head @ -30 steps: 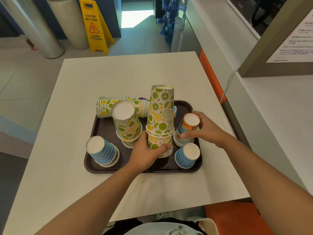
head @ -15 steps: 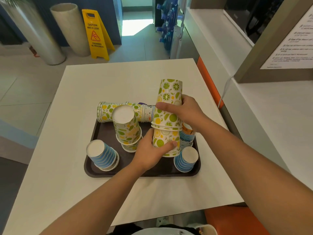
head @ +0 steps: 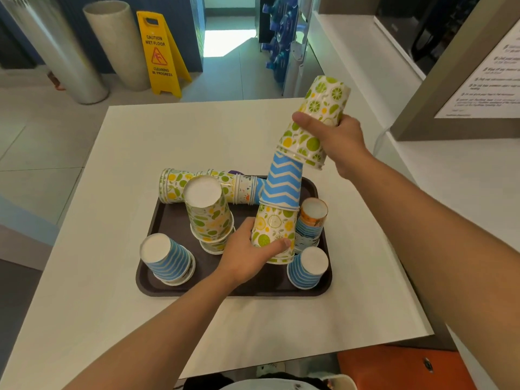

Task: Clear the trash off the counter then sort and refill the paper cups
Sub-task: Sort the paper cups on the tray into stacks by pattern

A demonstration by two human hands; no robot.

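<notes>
A dark brown tray (head: 166, 218) on the white table holds upside-down paper cups. My left hand (head: 247, 254) grips the lime-patterned bottom cups (head: 274, 229) of a stack standing on the tray. A blue zigzag cup (head: 284, 182) is exposed on top of them. My right hand (head: 337, 139) grips a bundle of lime-patterned cups (head: 318, 119), tilted and lifted, its rim still over the zigzag cup's top. Other cups on the tray: a lime stack (head: 208, 215), blue-striped cups (head: 166, 258) (head: 306, 267), an orange-topped stack (head: 311, 223) and a lying row (head: 197, 184).
The white table (head: 168, 136) has bare surface around the tray. A white counter (head: 464, 192) with a framed notice (head: 484, 80) runs along the right. A yellow wet-floor sign (head: 161, 54) and two cylinders stand on the floor behind. An orange seat (head: 399, 367) is at bottom right.
My right hand left the orange-topped cup, took the upper lime cups and lifted them up and right, uncovering the blue zigzag cup. My left hand kept holding the stack's base.
</notes>
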